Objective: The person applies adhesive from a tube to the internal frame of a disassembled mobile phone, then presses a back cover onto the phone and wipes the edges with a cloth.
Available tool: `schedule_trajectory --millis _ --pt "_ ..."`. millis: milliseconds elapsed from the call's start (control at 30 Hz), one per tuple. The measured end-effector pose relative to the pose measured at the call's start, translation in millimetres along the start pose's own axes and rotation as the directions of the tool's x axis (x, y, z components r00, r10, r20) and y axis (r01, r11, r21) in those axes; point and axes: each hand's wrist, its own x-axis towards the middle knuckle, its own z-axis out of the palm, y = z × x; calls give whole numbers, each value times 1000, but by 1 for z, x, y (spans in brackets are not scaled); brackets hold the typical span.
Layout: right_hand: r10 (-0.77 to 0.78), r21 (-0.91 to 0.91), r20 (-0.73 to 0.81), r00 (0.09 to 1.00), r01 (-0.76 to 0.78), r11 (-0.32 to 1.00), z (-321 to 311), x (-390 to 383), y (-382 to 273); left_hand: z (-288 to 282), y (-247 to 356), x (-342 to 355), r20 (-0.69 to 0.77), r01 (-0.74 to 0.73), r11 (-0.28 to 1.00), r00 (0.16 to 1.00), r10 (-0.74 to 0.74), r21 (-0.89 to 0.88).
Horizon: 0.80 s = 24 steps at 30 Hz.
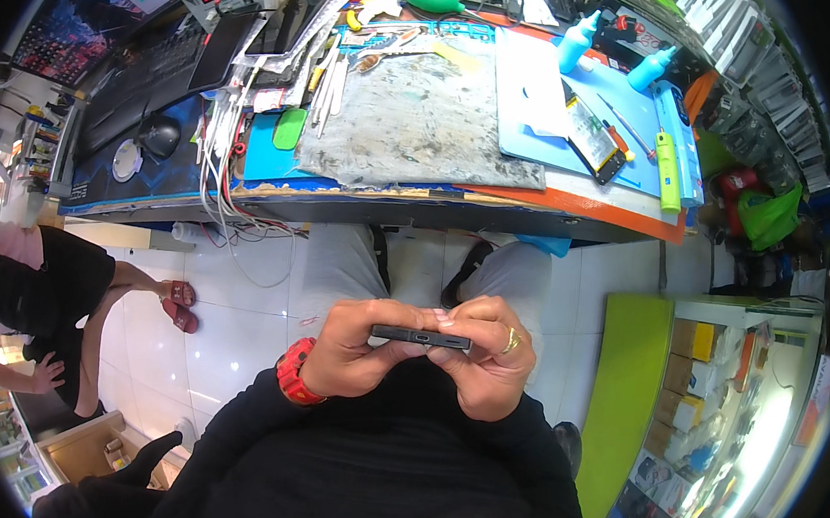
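Observation:
Both my hands hold a dark slim phone point(420, 336) edge-on in front of my chest, its bottom edge with the port facing the camera. My left hand point(356, 348), with a red watch on the wrist, grips the phone's left end. My right hand point(487, 355), wearing a gold ring, wraps the right end, with fingertips over the top. My knees in light trousers point(342, 264) show below the hands, away from the workbench point(458, 199).
The workbench holds a worn grey mat point(420, 115), a blue mat point(627, 120) with an opened phone point(596, 142), two blue squeeze bottles point(576, 41), a green tool point(668, 171), cables and a keyboard point(143, 81). Another person point(38, 281) sits at left. A green shelf point(632, 390) stands at right.

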Motion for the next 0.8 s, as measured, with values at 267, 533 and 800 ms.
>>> schedule_trajectory --millis 267,533,800 --pt "4 -37 13 1000 -3 999 -1 8 -2 3 6 -11 -71 178 983 981 -181 -51" --pt "166 39 -33 986 -164 986 17 19 -9 3 -16 -10 -173 275 753 873 -456 -598" --pt "105 -40 -98 990 -109 993 31 20 -7 7 -16 -5 -176 226 679 866 -469 -699"
